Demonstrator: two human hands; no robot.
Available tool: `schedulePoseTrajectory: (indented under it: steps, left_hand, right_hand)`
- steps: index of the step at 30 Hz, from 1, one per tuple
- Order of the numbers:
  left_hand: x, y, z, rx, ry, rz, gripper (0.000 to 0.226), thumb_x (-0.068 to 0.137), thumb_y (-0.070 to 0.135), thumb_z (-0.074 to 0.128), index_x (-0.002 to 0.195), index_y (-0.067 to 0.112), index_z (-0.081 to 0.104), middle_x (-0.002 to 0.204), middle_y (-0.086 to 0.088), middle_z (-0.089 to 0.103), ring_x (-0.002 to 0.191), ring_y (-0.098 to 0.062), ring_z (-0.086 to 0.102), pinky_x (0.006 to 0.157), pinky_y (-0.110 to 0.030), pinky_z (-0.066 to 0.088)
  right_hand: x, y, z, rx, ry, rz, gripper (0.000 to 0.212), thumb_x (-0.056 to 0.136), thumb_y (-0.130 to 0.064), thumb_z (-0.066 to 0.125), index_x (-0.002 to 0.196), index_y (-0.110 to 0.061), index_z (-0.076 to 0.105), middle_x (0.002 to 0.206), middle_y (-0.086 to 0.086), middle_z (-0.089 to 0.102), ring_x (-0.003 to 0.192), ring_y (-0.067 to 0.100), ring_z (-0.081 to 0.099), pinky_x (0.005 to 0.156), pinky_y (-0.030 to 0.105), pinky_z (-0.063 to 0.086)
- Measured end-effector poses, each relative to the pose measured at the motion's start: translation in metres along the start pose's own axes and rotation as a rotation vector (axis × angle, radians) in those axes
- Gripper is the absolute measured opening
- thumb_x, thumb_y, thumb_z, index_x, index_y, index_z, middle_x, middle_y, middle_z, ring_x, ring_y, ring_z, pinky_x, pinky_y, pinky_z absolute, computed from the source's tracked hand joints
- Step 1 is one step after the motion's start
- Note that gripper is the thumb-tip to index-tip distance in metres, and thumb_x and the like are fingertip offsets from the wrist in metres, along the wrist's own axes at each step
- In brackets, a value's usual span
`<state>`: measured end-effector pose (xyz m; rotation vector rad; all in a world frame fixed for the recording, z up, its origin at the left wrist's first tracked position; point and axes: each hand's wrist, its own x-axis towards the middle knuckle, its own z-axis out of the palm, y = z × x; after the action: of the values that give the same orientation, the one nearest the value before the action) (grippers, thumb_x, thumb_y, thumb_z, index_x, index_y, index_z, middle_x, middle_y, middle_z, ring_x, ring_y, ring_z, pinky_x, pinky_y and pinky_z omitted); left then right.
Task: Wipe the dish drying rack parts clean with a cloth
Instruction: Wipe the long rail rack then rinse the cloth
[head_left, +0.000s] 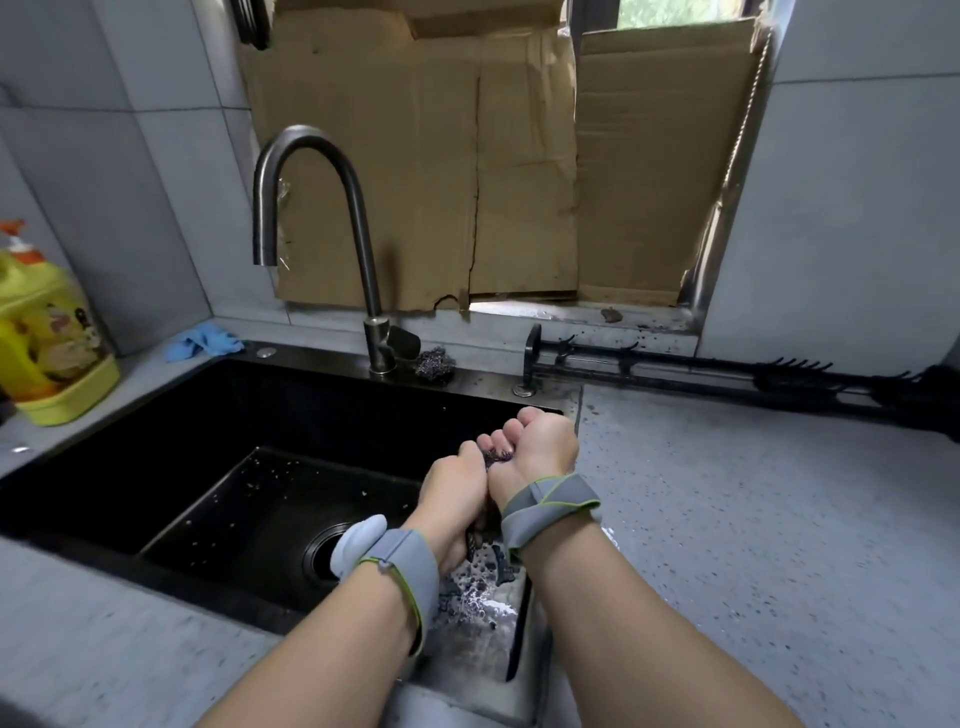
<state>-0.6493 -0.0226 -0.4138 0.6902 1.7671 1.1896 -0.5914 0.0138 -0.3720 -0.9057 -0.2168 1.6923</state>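
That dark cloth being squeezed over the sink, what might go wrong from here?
1. Both hands, left and right, wring the cloth near the sink edge; drips could land on the counter.
2. Dirty foam lies below; a slipped grip might drop the cloth into it.
3. A grimy cloth may smear the rack part.

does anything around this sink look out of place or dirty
Yes. Dark specks litter the window sill and the counter near the black rack part. Torn cardboard covers the window, which looks improvised.
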Motion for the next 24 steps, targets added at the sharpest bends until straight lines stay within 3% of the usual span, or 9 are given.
schedulePoseTrajectory:
  steps: [6,10,15,17,19,21,23,24]
  left_hand:
    - [-0.001,0.003,-0.003,-0.158,-0.077,-0.117,0.042,0.100,0.037,0.032,0.064,0.017,0.036,0.045,0.000,0.030,0.032,-0.012,0.022,0.041,-0.016,0.020]
    - [-0.005,0.006,-0.006,-0.217,-0.113,-0.121,0.037,0.099,0.035,0.035,0.064,0.023,0.030,0.048,0.003,0.024,0.037,-0.009,0.016,0.040,-0.013,0.016]
    - [-0.009,0.018,-0.018,-0.260,-0.224,-0.162,0.050,0.096,0.056,0.046,0.063,0.019,0.040,0.047,0.006,0.025,0.036,-0.007,0.014,0.039,-0.011,0.013]
    - [-0.010,0.023,-0.024,-0.244,-0.218,-0.118,0.049,0.099,0.057,0.047,0.072,0.016,0.050,0.045,0.007,0.032,0.035,-0.005,0.018,0.037,-0.012,0.015]
    - [-0.008,0.026,-0.029,-0.225,-0.144,-0.028,0.041,0.101,0.049,0.049,0.075,0.018,0.053,0.047,0.006,0.033,0.036,-0.007,0.024,0.037,-0.013,0.020]
    - [-0.003,0.029,-0.032,-0.035,0.010,0.200,0.041,0.103,0.044,0.048,0.074,0.016,0.055,0.054,0.004,0.041,0.045,-0.017,0.041,0.045,-0.022,0.033]
    - [0.004,0.031,-0.034,0.362,0.229,0.498,0.039,0.104,0.043,0.044,0.081,0.015,0.059,0.073,0.000,0.058,0.075,-0.029,0.059,0.065,-0.034,0.041]
    - [0.007,0.030,-0.034,0.530,0.295,0.622,0.035,0.104,0.042,0.042,0.090,0.017,0.061,0.086,-0.002,0.061,0.088,-0.031,0.060,0.073,-0.036,0.042]
  right_hand:
    - [0.004,0.002,0.003,-0.061,-0.136,-0.021,0.030,0.055,0.001,0.026,0.065,-0.023,0.012,0.051,-0.002,0.007,0.042,0.012,0.005,0.042,0.020,0.012]
    - [0.007,0.001,0.000,-0.094,-0.278,-0.054,0.028,0.065,0.005,0.021,0.051,-0.020,0.022,0.047,-0.002,0.013,0.038,0.011,0.009,0.044,0.021,0.013]
    - [0.011,-0.007,-0.003,-0.098,-0.426,-0.072,0.025,0.055,0.006,0.021,0.049,-0.016,0.032,0.042,0.000,0.018,0.037,0.014,0.019,0.049,0.026,0.031]
    - [0.011,-0.011,-0.005,-0.170,-0.429,-0.062,0.024,0.050,0.007,0.023,0.051,-0.011,0.038,0.040,0.004,0.026,0.041,0.020,0.036,0.059,0.032,0.043]
    - [0.010,-0.016,-0.012,-0.276,-0.432,-0.048,0.035,0.048,0.012,0.023,0.063,-0.002,0.052,0.052,0.015,0.051,0.065,0.033,0.060,0.080,0.044,0.052]
    - [0.017,-0.024,-0.021,-0.420,-0.397,-0.039,0.054,0.062,0.018,0.027,0.092,-0.001,0.068,0.097,0.019,0.071,0.096,0.035,0.066,0.099,0.051,0.048]
    - [0.018,-0.033,-0.029,-0.506,-0.356,0.051,0.041,0.086,0.002,0.041,0.115,-0.011,0.067,0.123,0.012,0.064,0.112,0.032,0.061,0.100,0.051,0.046]
    - [0.015,-0.036,-0.032,-0.506,-0.361,0.124,0.028,0.093,-0.013,0.048,0.116,-0.012,0.064,0.118,0.013,0.065,0.106,0.032,0.062,0.095,0.051,0.049]
